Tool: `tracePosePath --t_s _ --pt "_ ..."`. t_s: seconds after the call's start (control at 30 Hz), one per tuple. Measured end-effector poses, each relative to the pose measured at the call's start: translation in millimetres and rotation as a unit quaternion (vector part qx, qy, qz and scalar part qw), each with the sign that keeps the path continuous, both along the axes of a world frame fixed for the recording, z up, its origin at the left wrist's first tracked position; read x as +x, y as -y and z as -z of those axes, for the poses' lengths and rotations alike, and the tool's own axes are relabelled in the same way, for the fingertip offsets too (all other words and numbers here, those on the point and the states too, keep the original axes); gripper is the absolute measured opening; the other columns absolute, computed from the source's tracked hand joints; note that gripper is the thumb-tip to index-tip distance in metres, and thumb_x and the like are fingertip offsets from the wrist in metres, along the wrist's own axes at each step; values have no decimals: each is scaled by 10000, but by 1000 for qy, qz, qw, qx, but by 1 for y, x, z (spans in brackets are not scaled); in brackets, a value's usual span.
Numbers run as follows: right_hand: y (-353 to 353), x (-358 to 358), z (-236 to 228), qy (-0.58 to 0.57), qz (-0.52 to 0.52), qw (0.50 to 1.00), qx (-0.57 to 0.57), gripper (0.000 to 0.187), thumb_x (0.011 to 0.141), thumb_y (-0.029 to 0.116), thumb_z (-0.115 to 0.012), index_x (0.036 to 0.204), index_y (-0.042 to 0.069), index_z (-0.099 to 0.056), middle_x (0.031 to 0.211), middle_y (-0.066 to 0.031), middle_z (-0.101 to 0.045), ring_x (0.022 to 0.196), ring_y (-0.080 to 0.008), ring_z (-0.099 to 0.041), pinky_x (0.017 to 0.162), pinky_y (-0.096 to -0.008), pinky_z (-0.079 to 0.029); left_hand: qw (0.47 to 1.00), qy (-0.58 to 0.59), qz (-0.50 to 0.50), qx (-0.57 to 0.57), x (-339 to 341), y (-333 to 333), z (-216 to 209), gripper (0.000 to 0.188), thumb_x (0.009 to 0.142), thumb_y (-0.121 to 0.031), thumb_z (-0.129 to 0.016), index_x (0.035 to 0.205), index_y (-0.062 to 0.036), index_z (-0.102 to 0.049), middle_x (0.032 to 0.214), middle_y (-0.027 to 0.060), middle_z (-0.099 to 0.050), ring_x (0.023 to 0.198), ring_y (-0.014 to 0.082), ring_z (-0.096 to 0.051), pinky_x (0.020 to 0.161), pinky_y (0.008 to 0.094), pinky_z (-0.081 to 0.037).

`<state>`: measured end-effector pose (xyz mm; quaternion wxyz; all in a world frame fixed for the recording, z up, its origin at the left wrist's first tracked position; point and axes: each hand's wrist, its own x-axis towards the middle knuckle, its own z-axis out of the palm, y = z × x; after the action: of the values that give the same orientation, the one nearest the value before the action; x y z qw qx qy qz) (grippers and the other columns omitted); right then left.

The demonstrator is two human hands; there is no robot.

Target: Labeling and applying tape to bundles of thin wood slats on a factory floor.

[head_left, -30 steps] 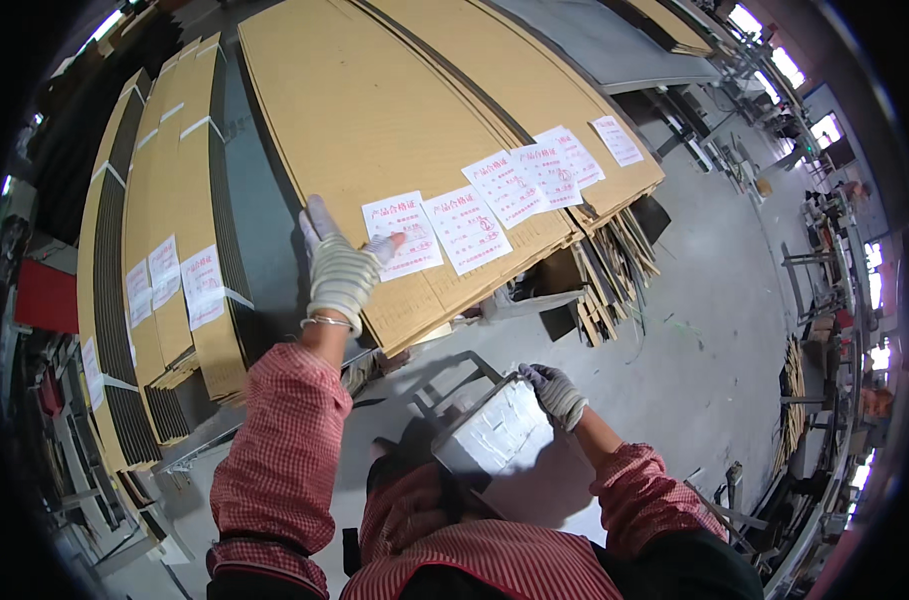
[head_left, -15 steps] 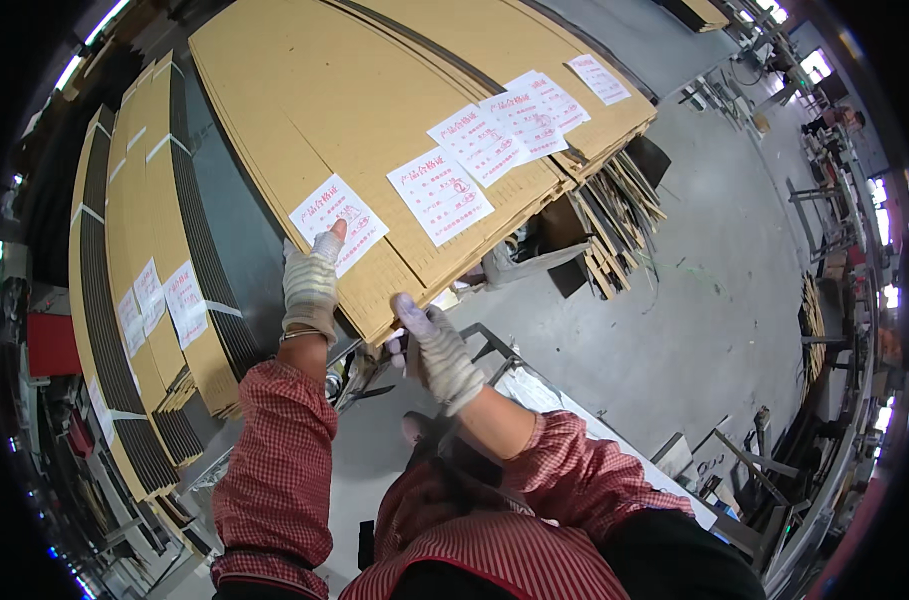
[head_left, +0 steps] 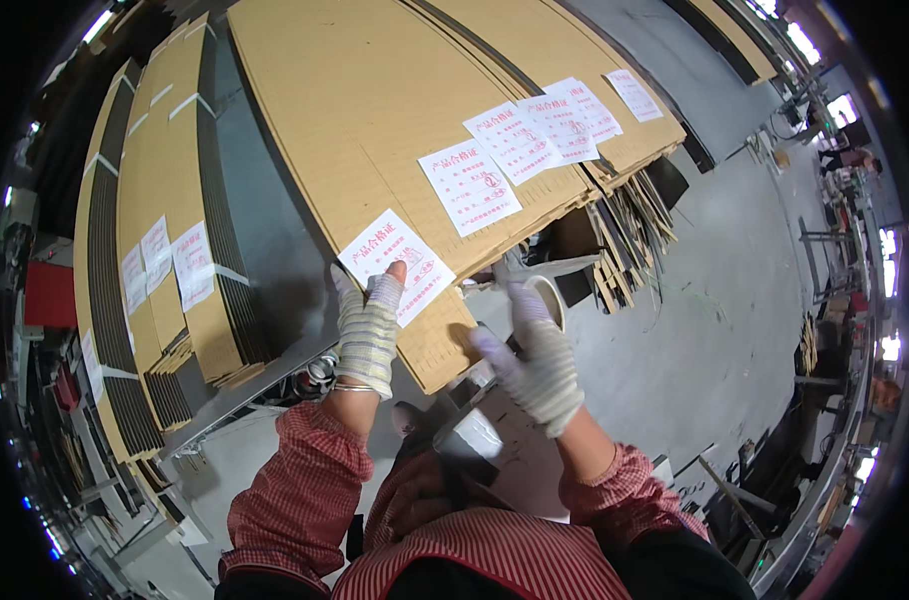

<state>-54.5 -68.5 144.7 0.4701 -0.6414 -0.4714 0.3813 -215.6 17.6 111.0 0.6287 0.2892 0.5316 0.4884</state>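
Note:
A long brown cardboard strip (head_left: 430, 345) juts out toward me from the near edge of a large stack of flat cardboard (head_left: 354, 100). My left hand (head_left: 367, 335), in a striped knit glove, grips the strip's left edge. Its thumb presses on a white paper label (head_left: 398, 266) with red print; the other fingers are mostly hidden at the edge. Just right of the strip's end, my gloved right hand (head_left: 537, 365) has its thumb and fingers apart, holding nothing I can see. More white labels (head_left: 469, 187) lie across the stack.
At left, strapped bundles of dark-edged brown strips (head_left: 164, 250) rest on a dark table (head_left: 284, 290). Loose narrow strips (head_left: 629, 245) stick out under the stack's right side. Grey floor (head_left: 694, 340) spreads to the right, with frames and machinery beyond.
The strip under my left hand has come out toward me, past the stack's edge. My right hand has left its near corner, shifted right, and its fingers have spread.

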Motion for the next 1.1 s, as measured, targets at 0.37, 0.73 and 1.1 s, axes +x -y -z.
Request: tracePosePath --t_s 0.37,0.73,1.1 --pt "-48 6 11 277 -235 925 -107 632 899 526 -446 1058 -71 -576 842 -273 -626 815 -391 -616 719 -433 -479 1000 -3 8 15 1 -2 6 943 830 -211 -678 1444 20 -1 1216 117 -519 1040 176 -527 894 309 -451" --pt "12 55 -36 -241 -207 945 -80 589 793 356 -720 1203 5 -485 1118 -146 -574 870 -240 -589 738 -355 -473 992 -121 -28 17 -13 72 -25 561 722 -95 -756 1168 12 -433 964 77 -585 838 146 -559 716 272 -470" --pt "-85 67 -29 244 -485 830 -127 409 809 315 -641 1153 97 -611 959 -125 -662 883 -292 -594 801 -359 -447 953 -250 153 76 -83 92 -14 91 787 -80 -678 770 -46 -596 627 -12 -544 598 57 -497 530 228 -389"
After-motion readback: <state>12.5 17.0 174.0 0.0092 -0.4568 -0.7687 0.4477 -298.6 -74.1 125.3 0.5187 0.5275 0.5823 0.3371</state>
